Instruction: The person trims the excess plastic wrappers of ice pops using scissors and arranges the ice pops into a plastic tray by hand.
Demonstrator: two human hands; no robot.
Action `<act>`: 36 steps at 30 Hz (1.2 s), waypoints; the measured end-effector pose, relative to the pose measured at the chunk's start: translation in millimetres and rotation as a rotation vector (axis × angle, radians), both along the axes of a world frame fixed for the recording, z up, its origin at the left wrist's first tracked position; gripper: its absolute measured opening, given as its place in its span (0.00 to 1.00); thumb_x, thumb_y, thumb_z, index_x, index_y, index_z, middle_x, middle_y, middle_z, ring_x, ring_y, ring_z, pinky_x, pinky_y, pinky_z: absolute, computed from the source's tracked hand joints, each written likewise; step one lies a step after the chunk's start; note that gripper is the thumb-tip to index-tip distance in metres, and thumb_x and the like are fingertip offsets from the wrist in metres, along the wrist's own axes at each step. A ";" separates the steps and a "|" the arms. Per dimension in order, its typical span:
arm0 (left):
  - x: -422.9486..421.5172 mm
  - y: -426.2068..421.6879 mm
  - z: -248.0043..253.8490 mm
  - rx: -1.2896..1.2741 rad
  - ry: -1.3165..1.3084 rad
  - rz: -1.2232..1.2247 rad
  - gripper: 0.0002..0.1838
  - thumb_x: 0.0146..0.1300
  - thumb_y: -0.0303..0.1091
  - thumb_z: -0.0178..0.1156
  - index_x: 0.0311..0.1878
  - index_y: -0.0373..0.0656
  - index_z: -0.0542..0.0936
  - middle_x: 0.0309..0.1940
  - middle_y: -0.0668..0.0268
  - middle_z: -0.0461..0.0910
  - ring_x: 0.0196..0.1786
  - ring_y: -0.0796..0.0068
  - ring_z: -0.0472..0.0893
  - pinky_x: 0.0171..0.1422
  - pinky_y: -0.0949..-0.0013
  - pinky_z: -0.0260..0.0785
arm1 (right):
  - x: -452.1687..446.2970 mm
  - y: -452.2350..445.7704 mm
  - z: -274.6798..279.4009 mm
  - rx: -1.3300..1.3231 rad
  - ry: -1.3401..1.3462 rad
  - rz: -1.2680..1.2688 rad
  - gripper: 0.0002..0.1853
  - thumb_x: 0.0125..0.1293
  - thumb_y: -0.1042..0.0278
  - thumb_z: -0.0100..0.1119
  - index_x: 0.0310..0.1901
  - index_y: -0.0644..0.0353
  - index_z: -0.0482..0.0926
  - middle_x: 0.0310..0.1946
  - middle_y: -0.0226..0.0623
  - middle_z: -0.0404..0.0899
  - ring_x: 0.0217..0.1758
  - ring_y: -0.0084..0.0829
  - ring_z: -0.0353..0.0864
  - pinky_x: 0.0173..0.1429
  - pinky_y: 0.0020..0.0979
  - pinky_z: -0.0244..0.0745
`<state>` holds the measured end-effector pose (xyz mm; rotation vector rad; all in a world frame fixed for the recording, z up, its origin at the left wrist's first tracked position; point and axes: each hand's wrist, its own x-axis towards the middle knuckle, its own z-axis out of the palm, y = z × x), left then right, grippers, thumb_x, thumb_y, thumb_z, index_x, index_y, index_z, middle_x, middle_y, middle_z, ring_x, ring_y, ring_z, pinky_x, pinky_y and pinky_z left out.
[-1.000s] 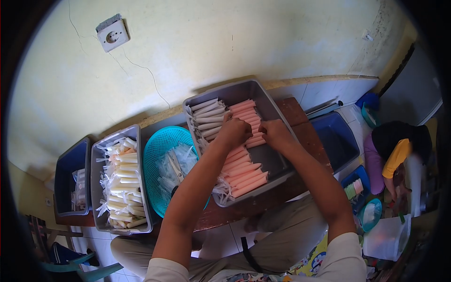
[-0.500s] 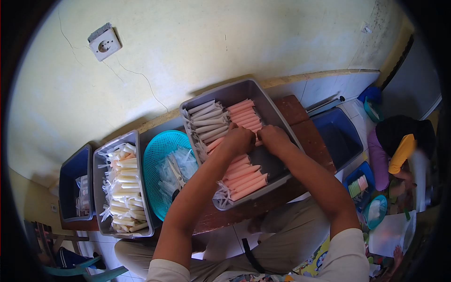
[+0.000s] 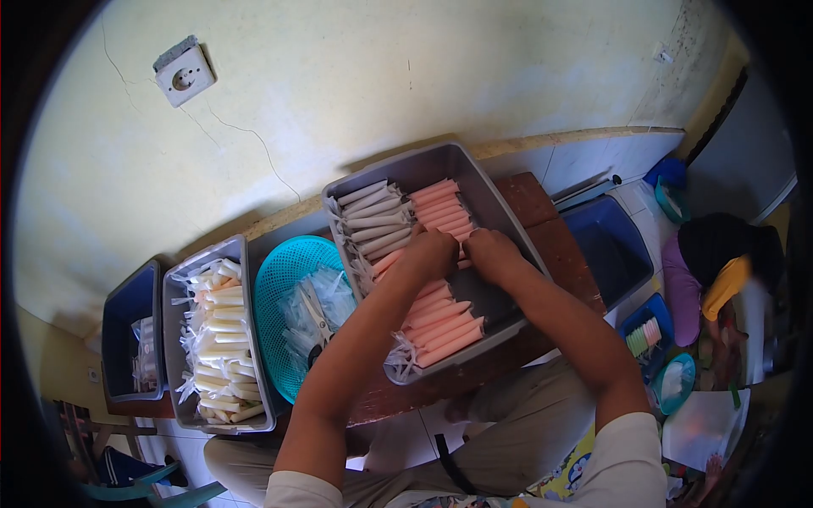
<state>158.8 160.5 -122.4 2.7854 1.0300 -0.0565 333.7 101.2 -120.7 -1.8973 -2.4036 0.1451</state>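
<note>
A grey tub [image 3: 506,190] holds rows of slim filled plastic tubes with twisted clear ends. Its back left has greyish tubes [image 3: 377,222]; pink tubes [image 3: 436,203] lie at the back right and more pink tubes [image 3: 445,326] at the front. Over the middle of the tub, my left hand [image 3: 430,254] is closed, fingers bent down on a pink tube. Close beside it, my right hand [image 3: 493,252] is also closed, pinching at the right end of the same row. Both sets of fingertips are partly hidden, with a little pink showing between them.
Left of the tub stand a turquoise basket [image 3: 269,279] with clear plastic bags and scissors [image 3: 315,313], a grey bin of cream-coloured tubes [image 3: 227,339], and a dark blue bin [image 3: 127,339]. A blue tub [image 3: 605,245] and another person [image 3: 720,254] are at right.
My hands stay almost in the same place over the pink tubes, with only slight finger movement. The view shifts a little, and the person at right has moved their arm.
</note>
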 end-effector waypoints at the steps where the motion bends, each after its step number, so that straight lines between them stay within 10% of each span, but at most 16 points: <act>1: -1.0 -0.4 -0.2 -0.015 -0.032 0.014 0.10 0.64 0.49 0.68 0.35 0.56 0.91 0.36 0.66 0.92 0.47 0.55 0.90 0.67 0.48 0.66 | 0.9 -1.0 1.1 0.003 -0.003 -0.002 0.05 0.66 0.72 0.66 0.40 0.58 0.90 0.44 0.48 0.89 0.49 0.51 0.91 0.55 0.48 0.87; 17: -18.8 15.8 18.9 0.216 -0.591 0.187 0.09 0.65 0.34 0.71 0.48 0.49 0.87 0.49 0.64 0.89 0.60 0.60 0.83 0.71 0.52 0.64 | 1.3 41.5 40.5 0.367 0.175 0.057 0.07 0.68 0.78 0.55 0.41 0.66 0.84 0.45 0.52 0.83 0.47 0.56 0.89 0.53 0.50 0.86; 36: -7.8 37.4 -9.6 0.341 -0.330 0.277 0.19 0.67 0.37 0.63 0.59 0.44 0.84 0.57 0.58 0.88 0.70 0.60 0.81 0.81 0.41 0.54 | -14.3 100.7 -1.6 0.265 0.078 -0.037 0.10 0.74 0.72 0.54 0.45 0.63 0.86 0.49 0.49 0.85 0.53 0.50 0.90 0.56 0.47 0.89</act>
